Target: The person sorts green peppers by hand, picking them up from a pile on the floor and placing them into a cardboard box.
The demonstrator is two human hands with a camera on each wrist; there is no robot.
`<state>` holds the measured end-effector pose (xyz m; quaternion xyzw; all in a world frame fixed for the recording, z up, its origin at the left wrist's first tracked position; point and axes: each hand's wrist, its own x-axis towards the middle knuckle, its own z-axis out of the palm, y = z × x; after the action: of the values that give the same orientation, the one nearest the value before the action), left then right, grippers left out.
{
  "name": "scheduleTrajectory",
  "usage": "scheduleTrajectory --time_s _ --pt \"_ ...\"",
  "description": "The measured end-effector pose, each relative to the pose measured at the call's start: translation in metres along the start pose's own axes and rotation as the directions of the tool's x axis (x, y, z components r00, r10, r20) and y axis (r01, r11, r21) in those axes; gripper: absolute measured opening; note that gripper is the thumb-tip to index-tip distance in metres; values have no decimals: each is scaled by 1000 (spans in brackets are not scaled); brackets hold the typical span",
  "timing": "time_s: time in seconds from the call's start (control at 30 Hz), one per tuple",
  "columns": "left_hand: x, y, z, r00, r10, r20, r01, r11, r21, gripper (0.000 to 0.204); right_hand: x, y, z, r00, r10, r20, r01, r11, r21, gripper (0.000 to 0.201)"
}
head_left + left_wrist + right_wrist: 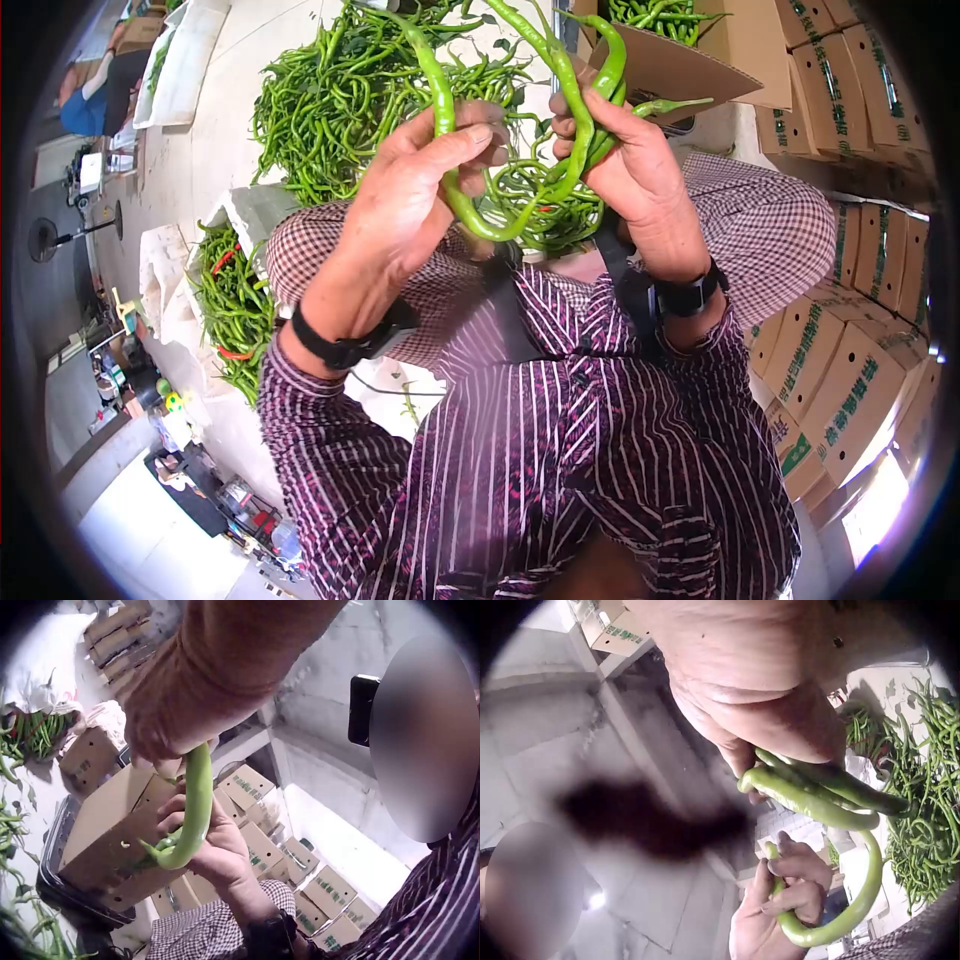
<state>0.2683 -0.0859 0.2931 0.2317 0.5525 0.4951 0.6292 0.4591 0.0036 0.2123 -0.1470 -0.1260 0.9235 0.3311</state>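
Observation:
In the head view my left hand (395, 205) pinches a long, curved green chili pepper (438, 90) between thumb and fingers. Its lower part bends in a hook toward the right hand (645, 190). That right hand grips several green chili peppers (612, 65), their ends sticking out above and to the side. From the right wrist, the bunch of peppers (810, 802) shows under the near hand, and the left hand's hooked pepper (862, 900) curves up to overlap it. Below the hands, more green peppers (540, 225) lie in front of the lap.
A large heap of green peppers (320, 110) spreads over the pale floor. Ahead on the right stands an open carton (745, 40) with peppers inside. A white sack (165, 285) beside the left knee holds peppers, a few red. Stacked cartons (850, 385) line the right side.

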Motion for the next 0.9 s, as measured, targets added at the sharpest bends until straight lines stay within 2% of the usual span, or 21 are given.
scheduleTrajectory --time_s 0.03,0.07,0.1,0.13,0.17,0.2,0.23,0.27,0.33,0.4,0.43,0.53,0.57,0.63,0.67,0.7,0.73,0.77,0.83,0.87,0.9 --pt "1 -7 2 1000 -26 6 27 993 -112 30 -2 -1 -1 999 14 38 -14 1000 -4 43" --pt "0 -12 5 999 -38 -10 37 990 -138 35 -5 -1 -1 999 17 39 -16 1000 -5 43" --pt "1 -17 11 999 -39 -12 37 990 -138 35 -8 2 7 998 -51 -32 46 991 -127 43" --pt "3 -23 20 996 -17 -85 11 998 -69 38 -10 5 12 988 -126 -92 99 963 -251 43" --pt "6 -29 26 988 11 -156 -10 1000 3 42 -10 10 11 988 -124 -90 98 963 -250 43" --pt "11 -35 28 995 31 -91 -30 999 20 48 -10 18 7 980 -169 -101 126 932 -340 42" --pt "17 -42 33 994 94 -51 -95 995 -23 46 -9 23 10 971 -215 -107 150 891 -428 41" --pt "23 -49 38 987 148 -64 -153 984 -92 41 -12 29 16 948 -271 -166 181 890 -417 39" --pt "30 -55 38 976 203 -74 -212 964 -162 37 -12 24 7 953 -258 -162 165 885 -436 38" --pt "36 -56 31 971 188 -150 -219 948 -230 28 -14 15 15 954 -221 -201 125 906 -405 34" --pt "32 -49 31 983 104 -149 -148 933 -328 24 -15 13 14 953 -226 -202 128 904 -407 34" --pt "38 -59 13 980 144 -138 -184 919 -348 24 -12 7 4 956 -240 -168 127 856 -501 33" --pt "38 -63 10 974 124 -188 -178 936 -304 28 -13 8 2 957 -238 -165 125 854 -505 33" --pt "37 -63 11 963 109 -247 -175 950 -261 32 -15 14 11 950 -250 -189 24 659 -752 33" --pt "39 -64 15 969 89 -229 -146 958 -246 36 -14 18 12 951 -294 -97 78 531 -844 34" --pt "39 -63 19 975 67 -210 -116 966 -232 41 -13 21 9 952 -290 -95 77 530 -844 34" --pt "38 -64 23 985 116 -127 -145 957 -249 45 -12 25 3 912 -396 111 199 188 -962 37" --pt "44 -73 25 968 187 -167 -219 955 -201 41 -12 27 -1 843 -419 336 284 -183 -941 39" --pt "42 -65 32 956 233 -177 -249 966 -69 35 -12 27 7 845 -418 335 275 -198 -941 43" --pt "44 -67 29 957 232 -176 -248 966 -71 35 -11 27 8 874 -347 341 307 -152 -940 42" --pt "48 -69 25 955 198 -219 -237 957 -167 32 -11 26 10 896 -274 350 334 -103 -937 40"
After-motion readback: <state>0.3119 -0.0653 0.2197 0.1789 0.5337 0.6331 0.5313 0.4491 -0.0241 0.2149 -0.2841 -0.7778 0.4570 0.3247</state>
